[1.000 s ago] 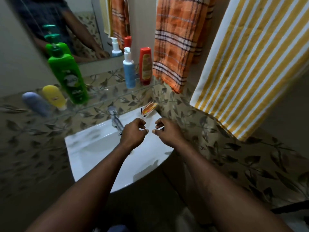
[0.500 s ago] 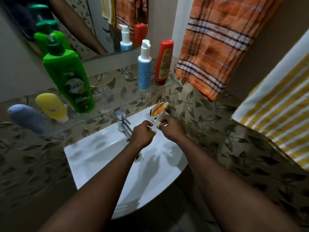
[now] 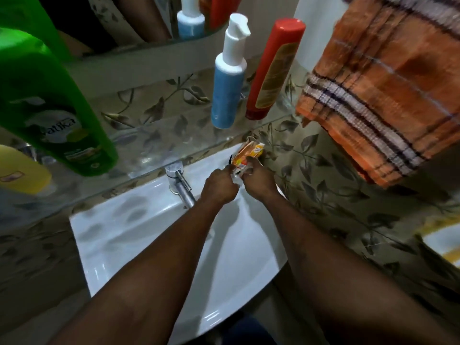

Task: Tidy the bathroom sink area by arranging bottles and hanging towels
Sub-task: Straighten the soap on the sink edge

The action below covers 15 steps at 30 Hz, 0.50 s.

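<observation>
At the sink's [image 3: 124,235] back right corner, below the glass shelf [image 3: 154,145], pinching an orange packet [image 3: 250,151] between curled fingers of left hand [image 3: 219,186] and right hand [image 3: 258,180]. Leaving green bottle [image 3: 49,108], blue pump bottle [image 3: 227,90] and red bottle [image 3: 272,70] standing on that shelf, orange towel [image 3: 385,90] hanging at right.

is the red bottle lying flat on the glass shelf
No, the red bottle stands upright on the glass shelf beside the blue pump bottle.

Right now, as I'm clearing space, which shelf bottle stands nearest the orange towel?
The red bottle, rightmost of the four; the blue pump bottle, green bottle and yellow bottle stand farther left.
</observation>
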Each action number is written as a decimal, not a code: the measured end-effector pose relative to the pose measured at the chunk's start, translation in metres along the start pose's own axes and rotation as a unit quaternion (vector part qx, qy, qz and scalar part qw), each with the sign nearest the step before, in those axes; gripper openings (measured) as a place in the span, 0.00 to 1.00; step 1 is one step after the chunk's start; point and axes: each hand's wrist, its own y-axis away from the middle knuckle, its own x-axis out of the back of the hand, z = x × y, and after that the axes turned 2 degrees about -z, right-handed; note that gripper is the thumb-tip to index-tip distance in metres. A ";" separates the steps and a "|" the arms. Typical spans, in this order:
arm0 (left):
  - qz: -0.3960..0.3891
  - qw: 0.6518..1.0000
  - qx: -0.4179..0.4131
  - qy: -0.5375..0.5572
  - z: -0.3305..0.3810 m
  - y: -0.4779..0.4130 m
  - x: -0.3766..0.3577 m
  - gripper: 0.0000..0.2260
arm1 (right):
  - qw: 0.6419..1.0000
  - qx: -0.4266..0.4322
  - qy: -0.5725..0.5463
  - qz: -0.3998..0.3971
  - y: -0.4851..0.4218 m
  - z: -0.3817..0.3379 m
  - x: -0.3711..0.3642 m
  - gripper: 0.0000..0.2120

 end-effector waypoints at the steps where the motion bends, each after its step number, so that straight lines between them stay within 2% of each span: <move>1: 0.000 1.000 0.005 -0.012 0.001 -0.006 -0.003 0.27 | 1.000 -0.004 0.006 -0.006 -0.007 0.002 -0.002 0.21; 5: 0.031 0.999 0.010 -0.028 0.005 -0.018 -0.011 0.20 | 0.999 -0.017 0.005 -0.037 -0.022 0.014 -0.007 0.21; 9: 0.093 0.995 0.036 -0.003 0.007 -0.009 -0.019 0.15 | 0.995 -0.031 -0.082 -0.041 -0.020 0.026 -0.011 0.22; 15: 0.131 0.988 0.064 0.054 0.012 0.037 -0.021 0.16 | 0.972 -0.041 -0.214 0.085 0.006 0.029 0.001 0.23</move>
